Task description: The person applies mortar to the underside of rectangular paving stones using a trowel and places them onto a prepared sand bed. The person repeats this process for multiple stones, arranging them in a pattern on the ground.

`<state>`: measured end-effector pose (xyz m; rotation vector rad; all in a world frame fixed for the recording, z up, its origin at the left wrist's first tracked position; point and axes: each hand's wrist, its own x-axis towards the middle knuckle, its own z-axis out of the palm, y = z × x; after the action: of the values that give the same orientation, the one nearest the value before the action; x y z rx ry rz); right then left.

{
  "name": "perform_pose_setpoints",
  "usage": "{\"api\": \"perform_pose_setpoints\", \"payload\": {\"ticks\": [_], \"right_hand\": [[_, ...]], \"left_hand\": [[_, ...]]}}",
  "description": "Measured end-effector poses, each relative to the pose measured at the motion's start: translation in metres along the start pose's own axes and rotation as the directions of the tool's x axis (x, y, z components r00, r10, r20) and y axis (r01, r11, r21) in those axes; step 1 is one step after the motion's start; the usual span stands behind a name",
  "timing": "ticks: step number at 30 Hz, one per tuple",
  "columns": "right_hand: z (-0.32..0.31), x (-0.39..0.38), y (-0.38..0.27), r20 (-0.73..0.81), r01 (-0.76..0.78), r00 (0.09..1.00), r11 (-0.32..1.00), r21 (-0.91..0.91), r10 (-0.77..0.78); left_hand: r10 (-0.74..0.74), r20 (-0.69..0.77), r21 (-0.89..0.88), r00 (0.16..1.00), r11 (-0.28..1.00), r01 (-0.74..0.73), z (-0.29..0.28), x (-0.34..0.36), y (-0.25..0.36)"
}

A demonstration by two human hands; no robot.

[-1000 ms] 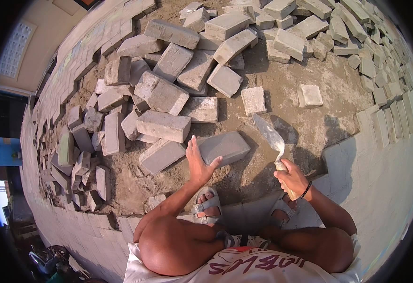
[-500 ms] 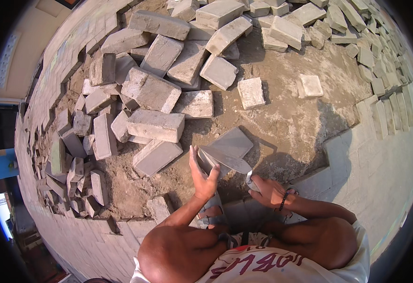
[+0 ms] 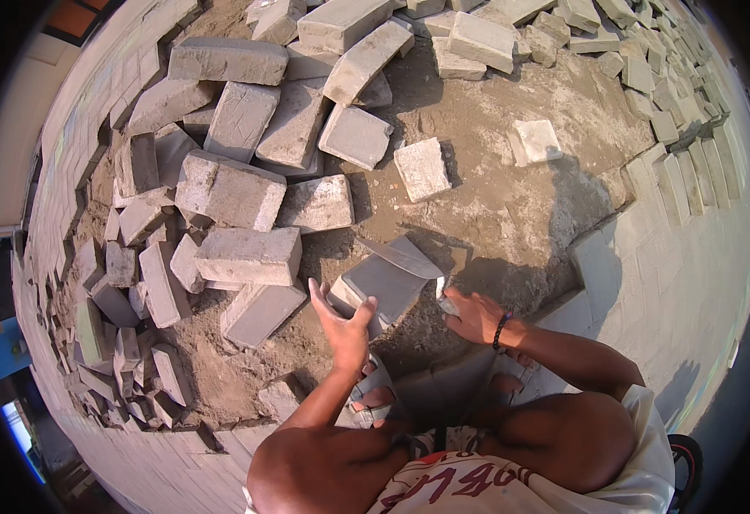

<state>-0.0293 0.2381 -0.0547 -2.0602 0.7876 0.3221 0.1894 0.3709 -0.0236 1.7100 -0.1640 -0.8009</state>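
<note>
- Left edge of the dirt patch (image 3: 499, 206): messy brick pile (image 3: 229, 190), bricks at all angles, some overlapping.
- Between pile and hands: flat-lying brick (image 3: 262, 313), just beside left grip, not touched.
- Left grip (image 3: 343, 334): bare hand, wrapped round the left end of the grey brick (image 3: 375, 278), thumb over the end face, fingers along the far-left side. Looks to be holding it; how firmly, can't tell.
- Grey brick: near edge of the dirt patch, in front of the feet, left end between thumb and fingers, rest reaching away to upper right. Looks tilted; whether fully off the dirt, can't tell.
- Handling, my guess: heavy for one hand, stiff, rough so not slippery, corners may chip. Best taken across the narrow width, or end and underside together.
- Trowel (image 3: 405, 259): thin stiff blade, probably light, best held by the handle. Blade lies over the brick's top face, tip leftward; contact unclear.
- Right grip (image 3: 476, 317): closed on the trowel handle, right of the brick, apart from it.
- Farther out, toward mid patch: broken brick (image 3: 423, 169), then small block (image 3: 536, 142).
- Right edge of the patch: stepped paving (image 3: 662, 278).
</note>
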Motion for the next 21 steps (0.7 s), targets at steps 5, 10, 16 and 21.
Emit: {"api": "perform_pose_setpoints", "payload": {"ticks": [5,10,16,21], "right_hand": [[-0.027,0.005,0.011,0.114,-0.158,0.981,0.987,-0.01,0.158],[-0.052,-0.012,-0.008,0.009,-0.228,0.973,0.963,0.144,0.229],[-0.081,-0.037,-0.043,-0.136,-0.071,0.986,0.977,0.201,0.099],[-0.09,-0.062,-0.064,0.018,0.125,0.992,0.984,0.13,-0.128]], "left_hand": [[-0.149,0.035,-0.004,0.988,0.989,0.149,-0.026,0.018,-0.02],[0.21,0.144,0.403,0.967,0.88,-0.251,-0.013,0.009,-0.003],[0.096,0.294,0.398,0.951,0.892,-0.213,0.01,-0.019,0.014],[0.074,0.304,0.461,0.95,0.861,-0.215,0.012,-0.025,0.002]]}}
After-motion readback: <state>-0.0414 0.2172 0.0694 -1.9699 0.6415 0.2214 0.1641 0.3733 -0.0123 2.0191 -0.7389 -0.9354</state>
